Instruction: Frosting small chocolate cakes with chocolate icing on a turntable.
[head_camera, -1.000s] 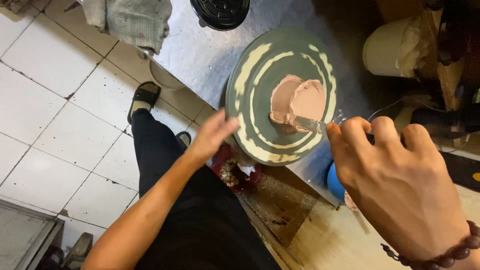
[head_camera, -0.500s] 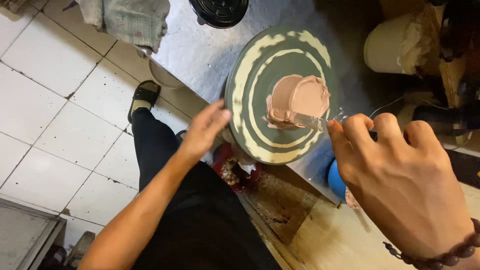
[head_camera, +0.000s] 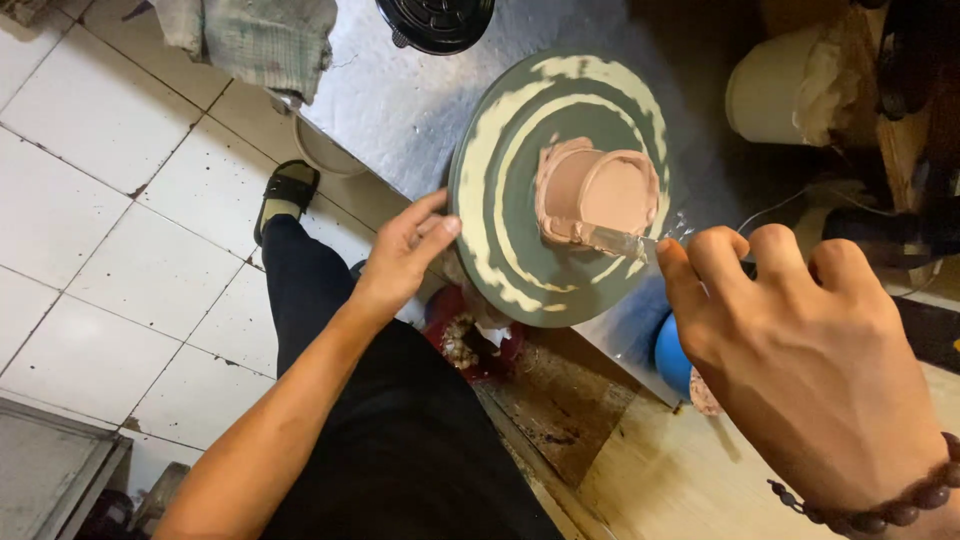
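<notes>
A round green turntable (head_camera: 500, 200), smeared with pale cream rings, stands on a metal counter (head_camera: 400, 100). On it sits a small pink-frosted cake (head_camera: 598, 188). My left hand (head_camera: 405, 250) rests with open fingers against the turntable's left rim. My right hand (head_camera: 800, 350), with a bead bracelet at the wrist, grips a thin metal spatula (head_camera: 610, 240) whose blade lies against the near side of the cake.
A black lid (head_camera: 435, 20) and a grey cloth (head_camera: 250, 35) lie at the counter's far end. A cream-coated white bucket (head_camera: 785, 85) stands at the right. A blue ball-like object (head_camera: 672, 355) and a red bin (head_camera: 470, 335) sit below. White floor tiles (head_camera: 100, 200) spread left.
The turntable has rotated, bringing the cake round. My left hand has moved up along the rim. My right hand holds the spatula in much the same place.
</notes>
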